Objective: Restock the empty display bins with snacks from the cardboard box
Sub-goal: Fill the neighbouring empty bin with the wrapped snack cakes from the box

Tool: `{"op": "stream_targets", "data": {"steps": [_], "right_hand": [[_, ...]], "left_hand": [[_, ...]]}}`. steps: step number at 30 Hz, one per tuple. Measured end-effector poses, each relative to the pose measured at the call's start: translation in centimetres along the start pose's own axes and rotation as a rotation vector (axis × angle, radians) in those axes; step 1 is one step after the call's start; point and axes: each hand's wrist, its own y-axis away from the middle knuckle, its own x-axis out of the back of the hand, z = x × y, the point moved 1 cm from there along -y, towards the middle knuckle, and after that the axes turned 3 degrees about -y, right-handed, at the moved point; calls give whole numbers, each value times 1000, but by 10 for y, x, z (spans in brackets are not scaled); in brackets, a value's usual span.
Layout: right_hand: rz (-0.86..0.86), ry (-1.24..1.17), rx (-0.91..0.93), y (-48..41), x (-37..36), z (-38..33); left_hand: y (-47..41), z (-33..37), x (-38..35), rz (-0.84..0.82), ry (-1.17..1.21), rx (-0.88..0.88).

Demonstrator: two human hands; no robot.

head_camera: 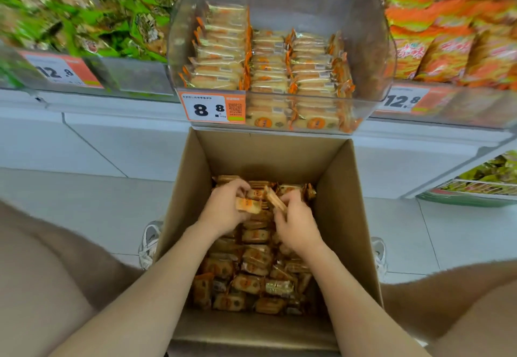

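While both hands reach down among the stock, the left hand (223,205) curls its fingers round one wrapped snack cake (247,205), held flat with its orange label up. The right hand (296,225) pinches a second packet (275,200), which stands tilted on edge between the two hands.

These packets look light, and the cake inside is probably soft enough to crush. The film wrapper is likely slick, with crimped ends that give a poor hold. A gentle grip across the long sides should suit them, and several could probably be squeezed lightly into a row and lifted together.

Both hands are low inside the open cardboard box (344,188), which stands on the floor between the person's knees. A jumbled layer of loose packets (251,278) of the same kind covers its bottom, and the walls rise well above them.

Just above and behind the box sits the clear display bin (375,57). It already holds three neat rows of stacked packets (268,68), the left row highest, with free space above them. A price label (212,108) reading 8.8 sits on the left of its front.

The neighbouring bins hold green-wrapped snacks (84,15) to the left and orange bags (447,49) to the right, both blurred
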Motion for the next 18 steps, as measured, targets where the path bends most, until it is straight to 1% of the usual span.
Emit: {"op": "stream_targets", "data": {"steps": [3, 6, 8, 11, 14, 18], "right_hand": [[29, -96, 168, 8, 21, -33], [121, -203, 229, 14, 44, -61], [146, -206, 267, 20, 58, -80], [182, -160, 362, 28, 77, -108], [164, -198, 413, 36, 94, -131], [72, -424, 441, 37, 114, -154]], "left_hand": [[7, 29, 40, -1, 60, -129], [18, 51, 85, -2, 108, -220], [25, 63, 110, -6, 165, -264], [33, 80, 137, 56, 254, -346], [38, 91, 160, 101, 301, -374], [47, 106, 188, 96, 308, -452]]}}
